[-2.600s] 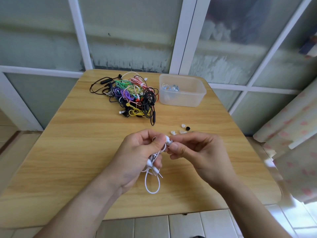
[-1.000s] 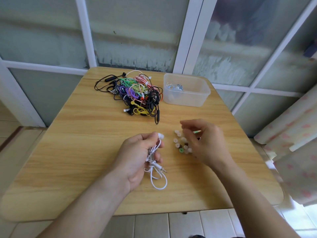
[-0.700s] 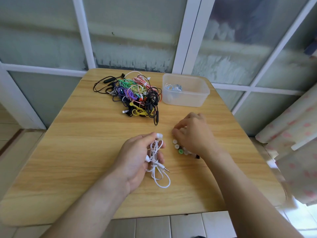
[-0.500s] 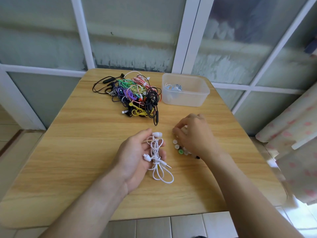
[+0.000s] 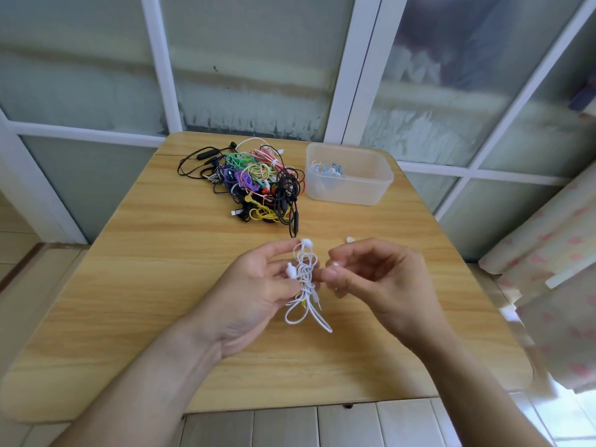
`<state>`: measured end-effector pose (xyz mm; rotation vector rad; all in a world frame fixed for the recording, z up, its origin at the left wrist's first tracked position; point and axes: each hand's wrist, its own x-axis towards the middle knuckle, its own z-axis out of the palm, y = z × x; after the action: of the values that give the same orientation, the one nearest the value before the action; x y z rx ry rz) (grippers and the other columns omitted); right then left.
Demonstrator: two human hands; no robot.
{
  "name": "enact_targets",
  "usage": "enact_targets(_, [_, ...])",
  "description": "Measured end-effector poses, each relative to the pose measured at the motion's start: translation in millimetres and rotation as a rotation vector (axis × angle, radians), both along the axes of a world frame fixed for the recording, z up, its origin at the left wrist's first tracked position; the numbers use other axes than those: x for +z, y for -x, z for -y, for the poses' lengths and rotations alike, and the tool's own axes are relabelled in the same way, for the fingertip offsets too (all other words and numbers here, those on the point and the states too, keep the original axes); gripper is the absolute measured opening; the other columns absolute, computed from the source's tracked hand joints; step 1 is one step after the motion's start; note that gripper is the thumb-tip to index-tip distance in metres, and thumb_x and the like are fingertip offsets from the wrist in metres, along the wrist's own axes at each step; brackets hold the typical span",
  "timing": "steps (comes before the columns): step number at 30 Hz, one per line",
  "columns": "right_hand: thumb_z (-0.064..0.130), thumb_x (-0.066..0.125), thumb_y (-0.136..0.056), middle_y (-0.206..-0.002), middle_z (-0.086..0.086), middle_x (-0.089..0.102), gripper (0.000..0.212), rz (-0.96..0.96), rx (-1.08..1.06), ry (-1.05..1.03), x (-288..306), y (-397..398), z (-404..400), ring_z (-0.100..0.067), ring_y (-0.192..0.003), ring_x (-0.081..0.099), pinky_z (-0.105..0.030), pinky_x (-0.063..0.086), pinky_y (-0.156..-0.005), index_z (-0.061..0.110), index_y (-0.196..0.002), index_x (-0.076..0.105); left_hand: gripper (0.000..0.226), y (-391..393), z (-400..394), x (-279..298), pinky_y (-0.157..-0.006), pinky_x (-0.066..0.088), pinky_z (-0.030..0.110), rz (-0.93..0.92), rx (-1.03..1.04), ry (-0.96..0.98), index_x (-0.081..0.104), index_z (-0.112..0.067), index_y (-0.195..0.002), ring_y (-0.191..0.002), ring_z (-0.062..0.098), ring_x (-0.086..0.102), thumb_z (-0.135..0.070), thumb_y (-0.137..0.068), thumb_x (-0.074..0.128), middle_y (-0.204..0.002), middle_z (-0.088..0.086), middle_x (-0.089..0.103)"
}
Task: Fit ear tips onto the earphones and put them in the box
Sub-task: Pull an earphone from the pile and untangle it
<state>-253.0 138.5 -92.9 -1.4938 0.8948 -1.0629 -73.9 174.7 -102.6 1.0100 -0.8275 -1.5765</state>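
The right hand (image 5: 371, 279) had come back from the loose tips pinching a white tip (image 5: 335, 263) beside the earphones (image 5: 304, 279) gripped in the left hand (image 5: 258, 285), so fitting could begin.

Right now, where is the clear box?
In the head view, the clear box sits at the table's far right, just right of the pile of coloured earphones, beyond both hands.
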Motion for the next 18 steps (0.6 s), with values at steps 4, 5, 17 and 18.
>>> enact_targets(4, [0.015, 0.083, -0.064, -0.075, -0.01, 0.074, 0.03, -0.08, 0.038, 0.034, -4.6, -0.5, 1.0, -0.021, -0.061, 0.066, -0.03, 0.056, -0.061, 0.012, -0.092, 0.074, 0.051, -3.4, -0.7, -2.6, -0.077, 0.055, 0.029, 0.1, -0.044, 0.062, 0.047, -0.011, -0.132, -0.094, 0.028, 0.067, 0.011, -0.087, 0.056, -0.112, 0.016, 0.07])
enact_targets(5, [0.016, 0.083, -0.065, -0.076, -0.009, 0.073, 0.029, -0.1, 0.042, 0.043, -5.5, -0.2, 1.3, -0.022, -0.061, 0.066, -0.031, 0.056, -0.062, 0.014, -0.093, 0.074, 0.049, -3.6, -0.5, -3.2, -0.079, 0.055, 0.031, 0.121, -0.043, 0.069, 0.047, -0.011, -0.131, -0.094, 0.027, 0.068, 0.008, -0.088, 0.057, -0.111, 0.015, 0.071])
enact_targets(17, [0.014, 0.085, -0.06, -0.079, -0.012, 0.076, 0.029, -0.11, -0.006, -0.103, -6.9, -1.4, 0.2, -0.025, -0.075, 0.075, -0.031, 0.06, -0.074, 0.004, -0.084, 0.075, 0.028, -14.0, 0.0, -2.2, -0.062, 0.05, 0.027, 0.828, -0.024, 0.101, 0.064, -0.018, -0.083, -0.069, 0.019, 0.073, -0.029, -0.068, 0.085, -0.07, 0.0, 0.075])
enact_targets(18, [0.015, 0.085, -0.06, -0.083, -0.012, 0.076, 0.033, -0.129, 0.028, -0.146, -8.6, -1.1, 0.5, -0.025, -0.081, 0.075, -0.032, 0.059, -0.079, 0.003, -0.089, 0.075, 0.024, -15.2, -0.2, -1.6, -0.061, 0.05, 0.025, 0.862, -0.038, 0.112, 0.066, -0.019, -0.081, -0.067, 0.017, 0.072, -0.027, -0.069, 0.085, -0.068, -0.001, 0.074])
